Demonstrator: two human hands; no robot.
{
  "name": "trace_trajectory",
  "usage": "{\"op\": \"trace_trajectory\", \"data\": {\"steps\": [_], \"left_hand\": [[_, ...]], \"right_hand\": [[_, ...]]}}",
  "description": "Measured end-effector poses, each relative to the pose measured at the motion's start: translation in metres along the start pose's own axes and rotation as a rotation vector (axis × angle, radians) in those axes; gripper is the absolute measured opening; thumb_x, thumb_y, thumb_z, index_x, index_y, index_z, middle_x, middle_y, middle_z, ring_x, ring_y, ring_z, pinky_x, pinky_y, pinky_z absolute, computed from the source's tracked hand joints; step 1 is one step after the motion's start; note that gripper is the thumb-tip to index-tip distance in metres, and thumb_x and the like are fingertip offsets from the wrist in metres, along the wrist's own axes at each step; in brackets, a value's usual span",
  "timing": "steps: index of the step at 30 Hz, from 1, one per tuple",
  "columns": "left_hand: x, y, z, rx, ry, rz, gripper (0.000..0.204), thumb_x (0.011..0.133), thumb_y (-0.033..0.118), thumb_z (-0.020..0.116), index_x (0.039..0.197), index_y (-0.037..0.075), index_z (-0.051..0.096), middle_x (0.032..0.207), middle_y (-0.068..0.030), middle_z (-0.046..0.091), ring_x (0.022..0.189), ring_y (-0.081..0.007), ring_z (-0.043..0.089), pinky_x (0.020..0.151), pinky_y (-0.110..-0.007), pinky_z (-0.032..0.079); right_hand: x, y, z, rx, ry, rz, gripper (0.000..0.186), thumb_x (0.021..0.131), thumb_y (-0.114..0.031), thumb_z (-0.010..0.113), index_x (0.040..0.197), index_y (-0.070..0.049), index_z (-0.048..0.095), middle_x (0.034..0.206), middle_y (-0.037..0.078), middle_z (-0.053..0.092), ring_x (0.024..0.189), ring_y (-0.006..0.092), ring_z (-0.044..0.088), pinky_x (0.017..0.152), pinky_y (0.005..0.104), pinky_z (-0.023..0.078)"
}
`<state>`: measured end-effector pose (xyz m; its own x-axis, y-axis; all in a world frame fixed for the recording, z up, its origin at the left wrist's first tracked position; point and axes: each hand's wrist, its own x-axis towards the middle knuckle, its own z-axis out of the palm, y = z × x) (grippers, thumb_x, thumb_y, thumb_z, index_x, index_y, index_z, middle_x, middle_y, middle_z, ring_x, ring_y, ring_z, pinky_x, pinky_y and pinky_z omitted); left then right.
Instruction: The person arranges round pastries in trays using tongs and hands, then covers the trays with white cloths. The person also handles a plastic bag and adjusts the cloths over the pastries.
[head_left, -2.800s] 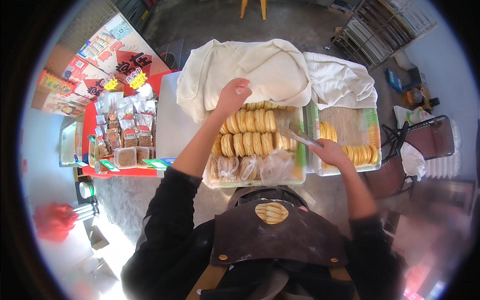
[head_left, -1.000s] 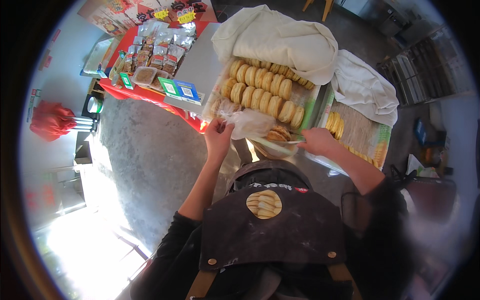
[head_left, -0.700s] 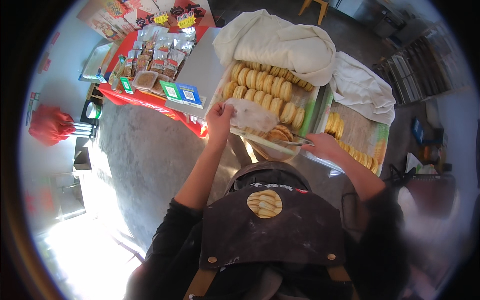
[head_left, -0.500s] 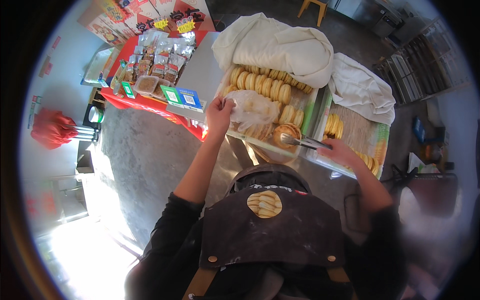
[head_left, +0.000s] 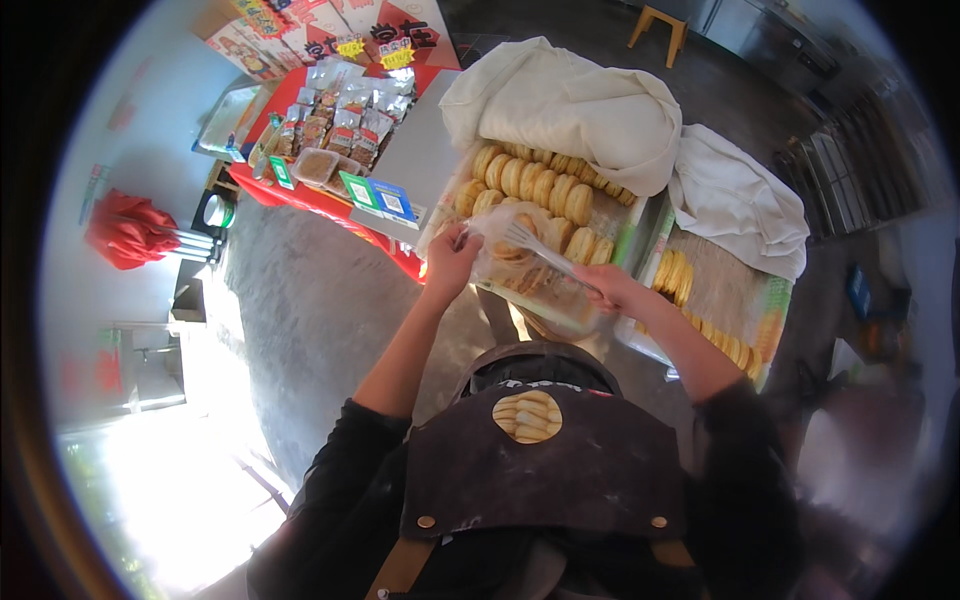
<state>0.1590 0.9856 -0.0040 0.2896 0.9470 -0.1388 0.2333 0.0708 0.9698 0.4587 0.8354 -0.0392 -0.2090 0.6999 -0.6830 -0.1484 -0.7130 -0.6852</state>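
My left hand pinches the edge of a clear plastic bag over the near left part of a glass-sided tray. With my right hand I grip metal tongs, their tips pointing left at the bag. A round golden flatbread shows by the tong tips; whether it lies inside the bag I cannot tell. Behind the bag, rows of flatbreads stand on edge in the tray, partly under a cream cloth.
A second tray to the right holds more flatbreads beneath a white cloth. On the left, a red-covered table bears packaged snacks, plastic tubs and code cards. A wooden stool stands at the back.
My right hand has swung the tongs left and up, from a flatbread at the tray's near edge to the bag. That flatbread no longer shows there. The view has shifted slightly.
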Motion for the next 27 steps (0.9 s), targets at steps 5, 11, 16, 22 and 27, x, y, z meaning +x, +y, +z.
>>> {"op": "trace_trajectory", "data": {"steps": [5,11,16,22,27], "left_hand": [[0.0,0.049,-0.022,-0.054,0.141,0.003,0.012,0.102,0.015,0.073,0.097,0.004,0.072,0.079,0.0069,0.064,0.068,-0.002,0.054,0.062,-0.023,0.042],[0.025,0.105,-0.049,-0.135,0.237,0.085,0.013,0.1,0.012,0.075,0.092,0.004,0.069,0.071,0.0026,0.062,0.057,-0.0054,0.052,0.055,-0.023,0.04],[0.034,0.128,-0.034,-0.371,0.112,-0.043,0.017,0.106,0.022,0.07,0.103,0.004,0.07,0.088,-0.0012,0.07,0.075,-0.0092,0.064,0.069,-0.024,0.05],[0.017,0.151,-0.018,-0.317,-0.091,-0.014,0.037,0.111,0.028,0.058,0.135,0.001,0.066,0.108,-0.0068,0.073,0.095,-0.0151,0.069,0.089,-0.033,0.058],[0.01,0.161,-0.03,-0.458,-0.166,0.016,0.048,0.11,0.033,0.057,0.143,-0.001,0.061,0.116,-0.0106,0.073,0.094,-0.0141,0.071,0.092,-0.036,0.06]], "right_hand": [[0.03,-0.018,0.001,-0.53,0.274,-0.264,0.051,0.106,-0.056,0.065,0.104,-0.007,0.077,0.067,0.0,0.055,0.051,0.0117,0.051,0.054,0.0306,0.043],[-0.041,-0.047,-0.051,-0.565,0.167,-0.167,0.051,0.108,-0.055,0.062,0.107,-0.007,0.077,0.07,-0.001,0.057,0.05,0.0107,0.048,0.049,0.0302,0.039],[-0.074,-0.062,-0.106,0.098,-0.159,-0.187,0.047,0.112,-0.048,0.059,0.128,-0.006,0.07,0.064,-0.004,0.05,0.046,0.0064,0.044,0.045,0.0268,0.035],[0.012,-0.047,-0.067,-0.415,0.484,-0.421,0.057,0.108,-0.054,0.062,0.132,-0.002,0.067,0.077,0.007,0.062,0.066,0.0218,0.062,0.065,0.0379,0.053],[0.075,-0.044,-0.011,-0.762,0.843,-0.476,0.055,0.103,-0.049,0.068,0.13,-0.001,0.067,0.104,0.022,0.069,0.105,0.0431,0.068,0.091,0.0541,0.055]]}}
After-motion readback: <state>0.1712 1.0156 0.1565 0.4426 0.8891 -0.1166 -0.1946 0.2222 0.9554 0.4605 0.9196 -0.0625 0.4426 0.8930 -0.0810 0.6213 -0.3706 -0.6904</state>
